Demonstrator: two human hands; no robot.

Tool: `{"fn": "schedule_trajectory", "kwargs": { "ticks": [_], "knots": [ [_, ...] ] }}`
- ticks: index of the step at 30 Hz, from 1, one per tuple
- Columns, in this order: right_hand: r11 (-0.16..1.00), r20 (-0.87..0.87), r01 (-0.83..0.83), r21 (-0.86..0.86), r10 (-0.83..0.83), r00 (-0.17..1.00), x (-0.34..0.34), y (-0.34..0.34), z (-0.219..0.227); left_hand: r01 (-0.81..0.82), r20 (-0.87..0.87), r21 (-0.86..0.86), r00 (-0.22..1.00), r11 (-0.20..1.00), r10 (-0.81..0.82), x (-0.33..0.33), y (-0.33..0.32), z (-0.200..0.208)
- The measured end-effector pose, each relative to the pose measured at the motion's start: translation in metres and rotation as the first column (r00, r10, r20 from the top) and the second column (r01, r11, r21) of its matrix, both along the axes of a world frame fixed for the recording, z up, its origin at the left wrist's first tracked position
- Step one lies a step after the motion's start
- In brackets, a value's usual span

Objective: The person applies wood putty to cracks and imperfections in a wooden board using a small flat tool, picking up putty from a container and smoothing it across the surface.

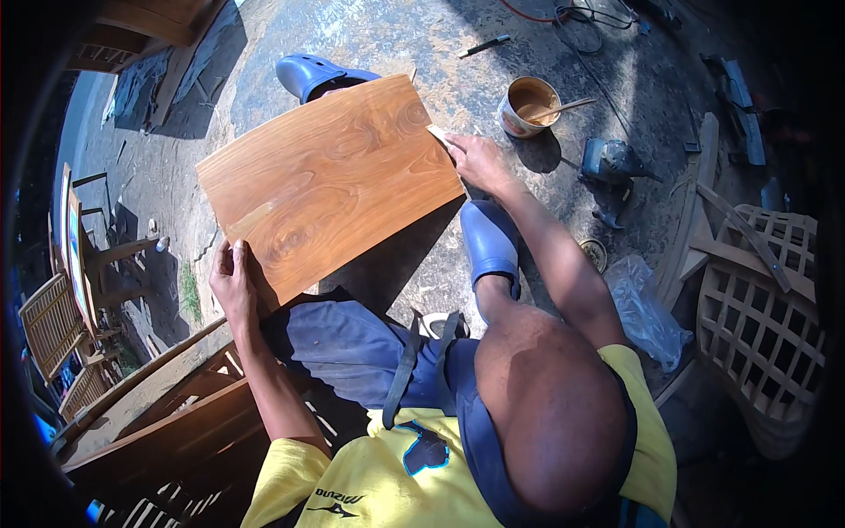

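Note:
A reddish-brown wooden board (pixel 326 176) with dark swirling grain lies tilted in front of me, over my legs. My left hand (pixel 234 280) grips its near left corner, fingers on top of the edge. At the board's right edge, my right hand (pixel 478 164) is closed on a small pale flat piece (pixel 439 135), pressed against that edge. Whether the piece is sandpaper or a thin scraper I cannot make out. The underside of the board is hidden.
An open tub (pixel 508 121) of brown paste with a stick (pixel 563 109) stands beyond my right hand. Right of it lies a blue power tool (pixel 612 161). A plastic bag (pixel 647 308) and slatted wooden frames (pixel 757 308) sit farther right. Wooden furniture (pixel 167 414) flanks my left arm.

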State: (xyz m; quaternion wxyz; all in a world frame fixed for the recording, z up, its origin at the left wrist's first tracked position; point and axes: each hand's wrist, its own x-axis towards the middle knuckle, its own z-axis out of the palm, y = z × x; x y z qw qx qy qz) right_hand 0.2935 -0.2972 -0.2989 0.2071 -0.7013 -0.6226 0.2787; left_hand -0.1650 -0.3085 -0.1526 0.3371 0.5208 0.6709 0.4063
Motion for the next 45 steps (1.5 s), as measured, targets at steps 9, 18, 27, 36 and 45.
{"fn": "schedule_trajectory", "kwargs": {
  "ticks": [9,18,27,36,45],
  "knots": [
    [0.996,-0.063,0.067,0.057,-0.063,0.996,-0.037,-0.022,0.005,0.036,0.035,0.029,0.999,0.999,-0.037,-0.010,-0.003,-0.009],
    [1.000,0.000,-0.001,-0.021,0.001,1.000,-0.013,-0.016,0.021,0.042,0.069,0.050,0.997,0.998,-0.045,-0.012,-0.002,-0.017],
    [0.984,0.086,-0.078,-0.160,0.093,0.992,0.008,-0.001,0.035,0.022,0.009,0.035,1.000,0.999,-0.022,-0.010,-0.003,-0.009],
    [0.997,-0.023,-0.078,0.003,0.078,0.997,-0.008,0.003,0.029,0.010,-0.014,0.053,1.000,0.999,-0.010,-0.002,-0.002,-0.011],
    [0.978,-0.166,-0.170,0.121,0.189,0.968,-0.040,-0.013,0.088,0.020,-0.051,0.035,0.999,0.999,-0.018,-0.012,-0.005,-0.013]
  ]
}}
